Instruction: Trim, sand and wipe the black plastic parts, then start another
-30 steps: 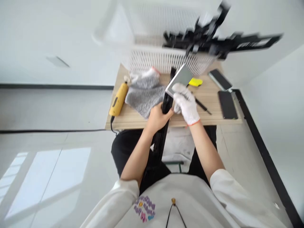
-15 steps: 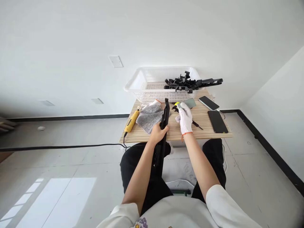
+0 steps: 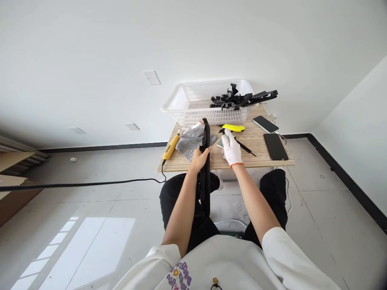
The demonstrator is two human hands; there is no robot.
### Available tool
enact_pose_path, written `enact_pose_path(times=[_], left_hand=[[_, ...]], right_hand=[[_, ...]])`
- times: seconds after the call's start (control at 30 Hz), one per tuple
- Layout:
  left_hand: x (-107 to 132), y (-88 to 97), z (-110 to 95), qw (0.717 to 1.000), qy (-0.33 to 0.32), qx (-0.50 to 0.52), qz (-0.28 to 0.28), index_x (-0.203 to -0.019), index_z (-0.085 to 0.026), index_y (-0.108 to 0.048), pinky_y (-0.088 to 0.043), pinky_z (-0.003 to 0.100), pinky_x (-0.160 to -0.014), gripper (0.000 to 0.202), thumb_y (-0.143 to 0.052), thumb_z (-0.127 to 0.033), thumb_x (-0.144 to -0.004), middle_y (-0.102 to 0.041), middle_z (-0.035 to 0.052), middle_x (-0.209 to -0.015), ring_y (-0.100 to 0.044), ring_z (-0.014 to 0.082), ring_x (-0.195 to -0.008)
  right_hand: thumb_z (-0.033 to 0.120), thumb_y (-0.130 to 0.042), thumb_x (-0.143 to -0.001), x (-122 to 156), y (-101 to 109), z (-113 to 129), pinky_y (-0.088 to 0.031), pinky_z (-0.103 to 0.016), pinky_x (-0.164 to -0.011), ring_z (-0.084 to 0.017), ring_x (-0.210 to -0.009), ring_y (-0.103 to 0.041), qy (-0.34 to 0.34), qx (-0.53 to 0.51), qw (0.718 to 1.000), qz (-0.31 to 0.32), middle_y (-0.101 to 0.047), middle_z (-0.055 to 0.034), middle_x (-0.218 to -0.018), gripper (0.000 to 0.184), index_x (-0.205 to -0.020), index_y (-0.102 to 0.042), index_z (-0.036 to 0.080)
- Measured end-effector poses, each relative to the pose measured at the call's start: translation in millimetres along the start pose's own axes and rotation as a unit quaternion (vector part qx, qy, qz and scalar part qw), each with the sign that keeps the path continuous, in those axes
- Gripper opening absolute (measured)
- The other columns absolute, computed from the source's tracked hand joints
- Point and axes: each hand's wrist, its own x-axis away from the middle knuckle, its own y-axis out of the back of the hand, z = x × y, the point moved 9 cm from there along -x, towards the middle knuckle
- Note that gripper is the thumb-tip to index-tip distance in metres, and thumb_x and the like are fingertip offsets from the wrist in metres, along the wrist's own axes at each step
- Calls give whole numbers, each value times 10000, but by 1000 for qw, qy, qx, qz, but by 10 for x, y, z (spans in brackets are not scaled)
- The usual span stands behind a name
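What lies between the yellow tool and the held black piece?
Gray cloth lies between the yellow tool and the held black piece, with white, orange-edged fabric behind it, in the head view.

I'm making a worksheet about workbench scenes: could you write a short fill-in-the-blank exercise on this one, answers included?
1. The bare hand gripping the long black rigid part is the person's ____ hand.
2. The white knit glove on the right hand has an ____ edge at the wrist.
3. The rectangular white plastic basket holds a pile of ____ parts.
4. The fuzzy grey cloth lies to the ____ of the yellow cylindrical corded tool.

Missing words: left; orange; black; right.
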Motion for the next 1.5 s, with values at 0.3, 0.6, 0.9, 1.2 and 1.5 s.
enact_pose_path(times=[0.3, 0.6, 0.9, 1.2, 1.5], left_hand=[[-141, 74, 46, 987, -4, 85, -136, -724, -223, -504, -409, 247, -467, 281, -639, -357, -931, -559, -29, -509, -535, 141, -453], [-382, 106, -434, 975, -94, 63, -192, -792, -210, -550, -452, 270, -640, 190, -650, -239, -951, -646, -2, -713, -584, 146, -641], [-198, 439, -707, 975, -178, -98, -83, -967, -203, -598, -503, 332, -878, 274, -563, -465, -1040, -665, 54, -953, -644, 212, -953], [-161, 1675, -82, 874, -43, -442, -197, -1352, -189, -590, -355, 693, -1168, 516, -654, -447, -910, -582, 256, -1467, -456, 486, -1425], [-35, 1658, 215, 889, -21, -433, -149, -1316, -107, -557, -485, 601, -1065, 426, -434, -360, -996, -662, 301, -1305, -643, 454, -1231]], right_hand=[[662, -534, -979, 524, -205, 167, -574, -370, -845, -248, -904, -758, 78, 147, 966, 200, -796, -42, -1046, 556, -1384, -686, 312], [343, -683, -876, 840, -464, 311, -542, -467, -916, -371, -1154, -676, 160, 431, 869, 181, -697, -214, -1312, 1058, -1729, -81, 168], [308, -581, -850, 565, -375, 213, -535, -378, -925, -228, -968, -696, 48, -7, 971, 235, -778, -36, -1138, 799, -1634, -436, 264], [401, -607, -817, 514, -277, 84, -484, -258, -561, -131, -627, -656, -85, -207, 953, 206, -775, -69, -1027, 538, -1311, -677, 201], [405, -611, -862, 557, -322, 160, -443, -228, -530, -113, -606, -648, -85, -207, 945, 237, -771, -61, -983, 478, -1290, -673, 203]])
